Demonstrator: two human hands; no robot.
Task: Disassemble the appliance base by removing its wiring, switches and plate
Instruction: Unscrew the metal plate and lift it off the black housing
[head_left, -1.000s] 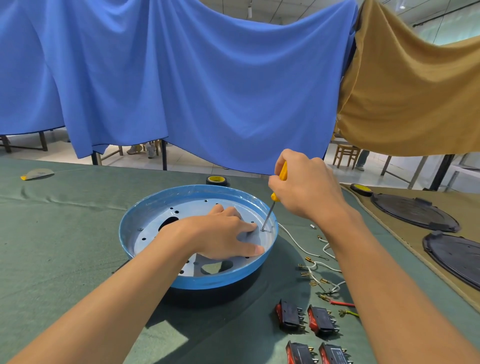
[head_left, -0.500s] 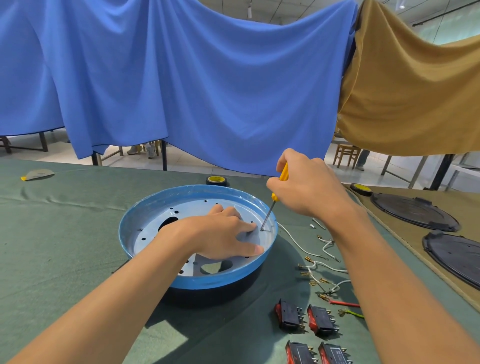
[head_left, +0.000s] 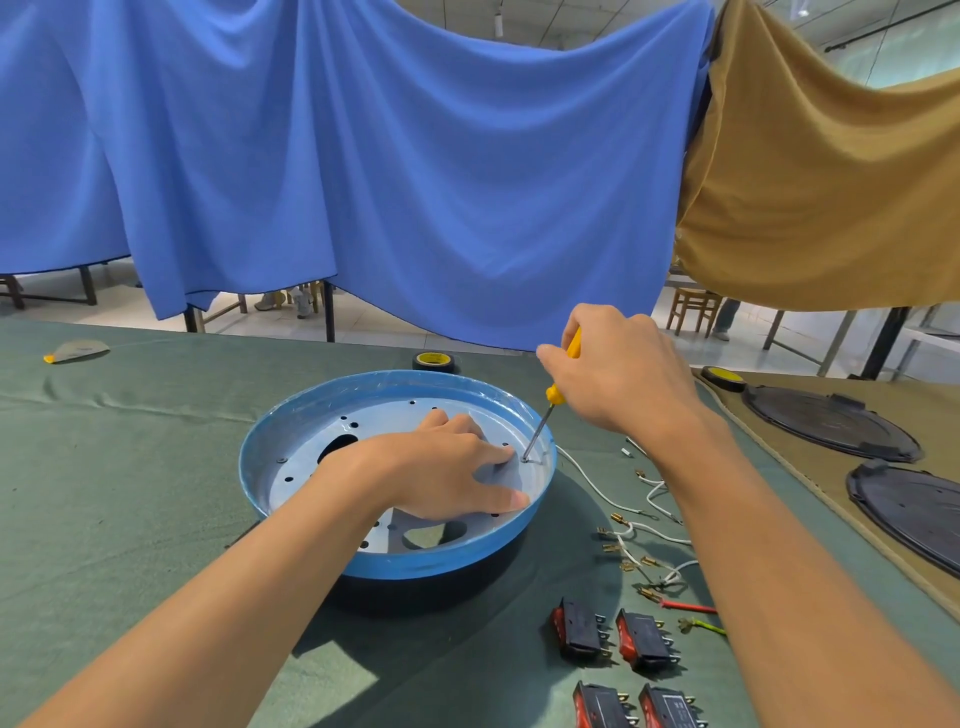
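Note:
A round blue-rimmed appliance base (head_left: 291, 441) sits on the green table cloth, with a pale perforated metal plate (head_left: 306, 467) inside it. My left hand (head_left: 441, 473) lies flat on the plate, fingers spread. My right hand (head_left: 618, 374) grips a yellow-handled screwdriver (head_left: 556, 395), whose tip stands on a screw at the plate's right edge, just beside my left fingertips. Loose white, red and green wires (head_left: 639, 530) with brass terminals lie right of the base. Several black and red rocker switches (head_left: 613, 634) lie in front of them.
Two black round covers (head_left: 831, 426) rest on a tan mat at the right. One tape roll (head_left: 435, 360) lies behind the base, another (head_left: 723, 377) at the mat's corner. Blue and tan cloths (head_left: 415, 156) hang across the back. A small object (head_left: 75, 351) lies far left.
My right hand has turned slightly on the screwdriver and shifted a little left. The left hand and the base have stayed put.

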